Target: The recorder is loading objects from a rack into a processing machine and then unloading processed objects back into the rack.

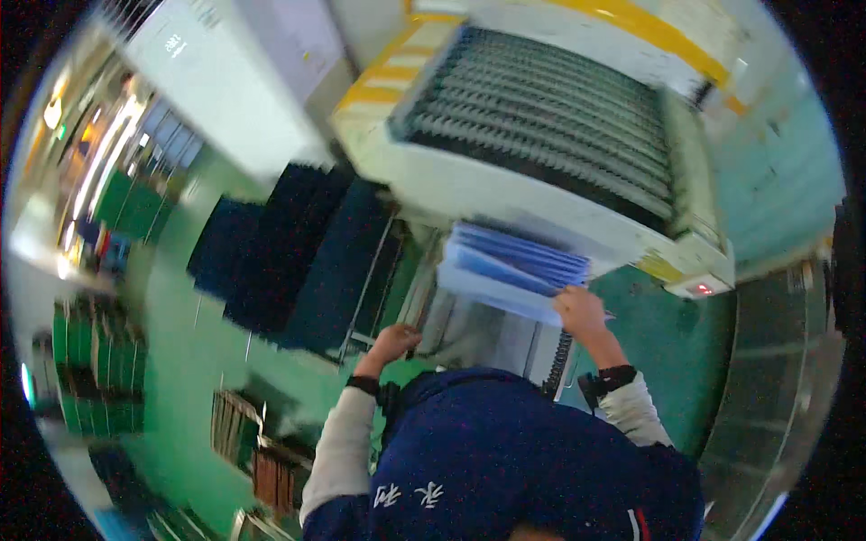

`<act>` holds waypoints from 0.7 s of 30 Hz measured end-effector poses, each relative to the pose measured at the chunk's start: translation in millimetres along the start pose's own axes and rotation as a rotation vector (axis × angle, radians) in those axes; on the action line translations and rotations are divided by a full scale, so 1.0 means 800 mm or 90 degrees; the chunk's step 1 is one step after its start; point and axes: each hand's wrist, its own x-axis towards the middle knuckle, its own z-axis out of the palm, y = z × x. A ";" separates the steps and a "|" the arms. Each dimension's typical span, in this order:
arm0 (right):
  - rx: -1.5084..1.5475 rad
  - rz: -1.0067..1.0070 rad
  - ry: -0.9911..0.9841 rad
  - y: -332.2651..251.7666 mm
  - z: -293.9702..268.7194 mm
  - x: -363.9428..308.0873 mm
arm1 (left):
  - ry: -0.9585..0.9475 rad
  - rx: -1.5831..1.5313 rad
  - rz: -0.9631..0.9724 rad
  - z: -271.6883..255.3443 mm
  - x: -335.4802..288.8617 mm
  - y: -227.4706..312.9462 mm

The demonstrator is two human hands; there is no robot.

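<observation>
My right hand (582, 311) is closed on the near right edge of a light blue sheet (505, 287). Behind this sheet, several blue ridges or sheet edges (523, 251) stand in a row, just below the front of a cream machine. My left hand (395, 343) has its fingers curled together at the left side of a grey metal frame (435, 307). A small dark part shows under its fingers, but what they hold, if anything, is too blurred to make out. Between my hands, in front of my body, lies a grey flat surface (483, 334).
The cream machine (532, 185) with yellow stripes and rows of rollers (541, 117) stands ahead. Racks of dark panels (289, 261) are to the left, with slotted racks (271, 451) on the green floor (180, 361). A grey metal structure (767, 379) runs along the right.
</observation>
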 end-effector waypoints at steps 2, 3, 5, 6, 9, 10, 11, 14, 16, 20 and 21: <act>-0.069 -0.061 -0.096 0.030 0.037 -0.003 | -0.027 0.100 0.010 -0.017 -0.034 0.020; -0.056 -0.041 -0.129 -0.010 0.001 0.015 | 0.004 0.061 -0.079 -0.003 -0.046 -0.002; -0.017 -0.024 -0.106 0.004 0.008 0.011 | 0.039 0.097 0.002 0.032 -0.044 -0.055; 0.024 -0.053 -0.017 0.013 0.013 0.003 | 0.067 0.173 0.152 0.055 -0.038 -0.095; -0.013 -0.086 -0.039 0.026 0.012 0.017 | 0.124 -0.127 -0.116 0.073 -0.052 -0.085; -0.013 -0.092 -0.057 0.018 0.001 0.030 | 0.124 -0.160 -0.153 0.074 -0.063 -0.078; -0.014 -0.094 -0.075 0.008 -0.011 0.039 | 0.121 -0.194 -0.188 0.075 -0.073 -0.070; -0.009 -0.122 -0.018 0.049 0.022 0.054 | 0.152 -0.224 -0.190 0.060 -0.088 -0.046; 0.023 -0.139 -0.057 0.069 0.047 0.058 | 0.127 -0.255 -0.256 0.063 -0.083 -0.055; 0.087 -0.105 -0.125 0.066 0.098 0.044 | 0.080 -0.253 -0.231 0.060 -0.079 -0.056; 0.081 -0.130 -0.095 0.075 0.118 0.035 | 0.091 -0.251 -0.226 0.054 -0.079 -0.051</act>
